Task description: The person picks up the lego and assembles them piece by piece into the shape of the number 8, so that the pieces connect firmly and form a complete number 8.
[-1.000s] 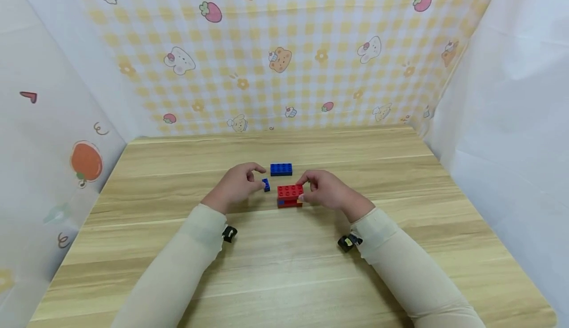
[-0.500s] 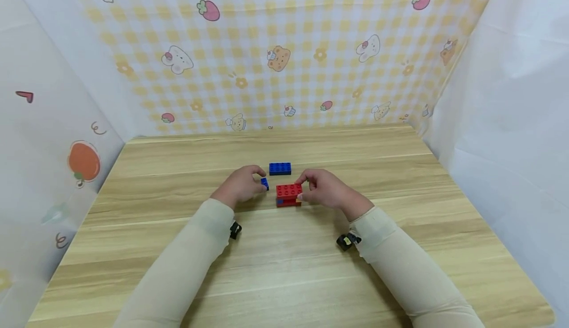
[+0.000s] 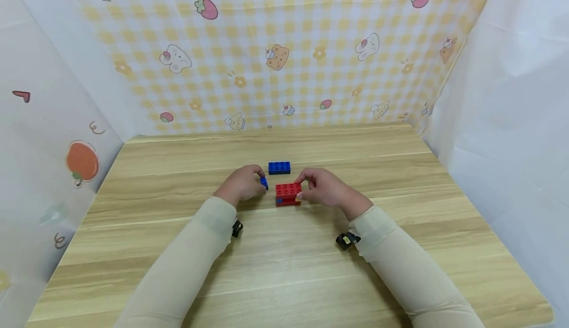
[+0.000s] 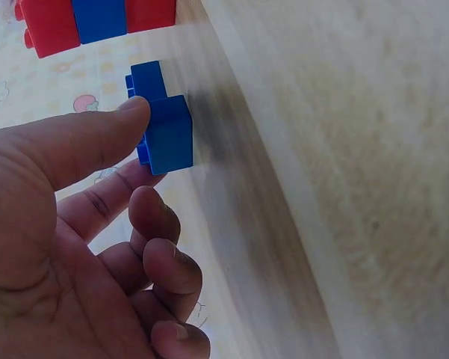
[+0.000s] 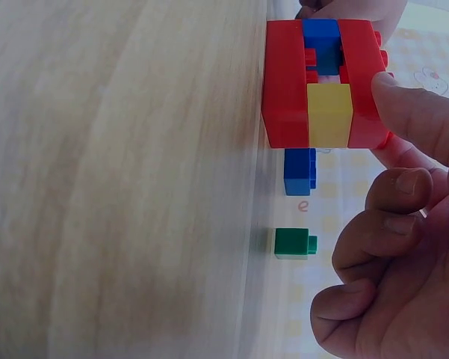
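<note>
Between thumb and index finger, my left hand [image 3: 242, 184] pinches a small blue toy brick [image 4: 170, 138], its studs facing up in the head view. My right hand [image 3: 326, 188] holds the right end of a brick stack [image 3: 288, 193], thumb on the near side and index finger behind. The stack has a red brick below and a studded red one on top. Between these layers sit a yellow brick [image 5: 329, 114] at the right end and a blue brick [image 5: 323, 45] at the left, with a gap between them. The stack stands on the table.
A larger blue brick [image 3: 279, 168] lies behind the stack. In the right wrist view a small green brick [image 5: 291, 242] stands beyond the right hand, which hides it from the head view. Patterned cloth [image 3: 275, 86] hangs behind the wooden table [image 3: 284, 268], white sheets at both sides.
My left hand has moved slightly right, and its thumb and index finger have come together on the small blue brick. The right hand keeps its hold on the stack.
</note>
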Tool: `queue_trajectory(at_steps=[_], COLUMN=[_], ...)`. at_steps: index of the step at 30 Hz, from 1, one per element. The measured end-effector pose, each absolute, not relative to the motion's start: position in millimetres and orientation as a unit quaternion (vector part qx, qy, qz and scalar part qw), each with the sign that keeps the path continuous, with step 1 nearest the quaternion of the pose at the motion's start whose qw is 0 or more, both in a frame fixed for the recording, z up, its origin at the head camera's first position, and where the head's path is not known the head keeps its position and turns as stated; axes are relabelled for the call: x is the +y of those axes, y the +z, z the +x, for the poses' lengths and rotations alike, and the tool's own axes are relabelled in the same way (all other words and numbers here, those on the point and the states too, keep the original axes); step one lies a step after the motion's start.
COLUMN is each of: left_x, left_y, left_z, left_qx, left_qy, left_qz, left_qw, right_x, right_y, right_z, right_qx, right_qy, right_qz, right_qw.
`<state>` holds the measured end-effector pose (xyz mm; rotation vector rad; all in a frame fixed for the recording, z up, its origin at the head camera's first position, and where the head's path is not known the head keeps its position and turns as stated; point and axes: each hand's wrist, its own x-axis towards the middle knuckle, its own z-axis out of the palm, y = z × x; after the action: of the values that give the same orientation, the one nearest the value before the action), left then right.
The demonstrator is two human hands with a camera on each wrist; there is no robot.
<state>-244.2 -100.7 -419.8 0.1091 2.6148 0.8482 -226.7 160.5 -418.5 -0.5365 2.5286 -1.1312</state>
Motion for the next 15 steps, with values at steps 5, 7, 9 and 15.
queue_trajectory(at_steps=[5, 7, 9, 15], left_x=[-99.8, -99.3, -99.3, -100.2], left_y=[-419.7, -419.7, -419.5, -418.2], left_z=[-244.5, -244.2, -244.1, -244.7], left_qx=[0.939, 0.940, 0.940, 0.938], left_qy=[0.283, 0.278, 0.276, 0.282], left_qz=[0.044, 0.046, 0.045, 0.042], left_qw=[0.192, 0.192, 0.194, 0.195], right_x=[160.0, 159.7, 159.6, 159.9], right_y=[-418.1, -417.8, -417.5, -417.2], right_z=[-227.2, -227.2, -227.1, -226.3], right_qx=[0.885, 0.885, 0.885, 0.885], right_qy=[-0.394, -0.394, -0.394, -0.395], right_qz=[-0.187, -0.188, -0.188, -0.189], right_qw=[0.162, 0.162, 0.163, 0.161])
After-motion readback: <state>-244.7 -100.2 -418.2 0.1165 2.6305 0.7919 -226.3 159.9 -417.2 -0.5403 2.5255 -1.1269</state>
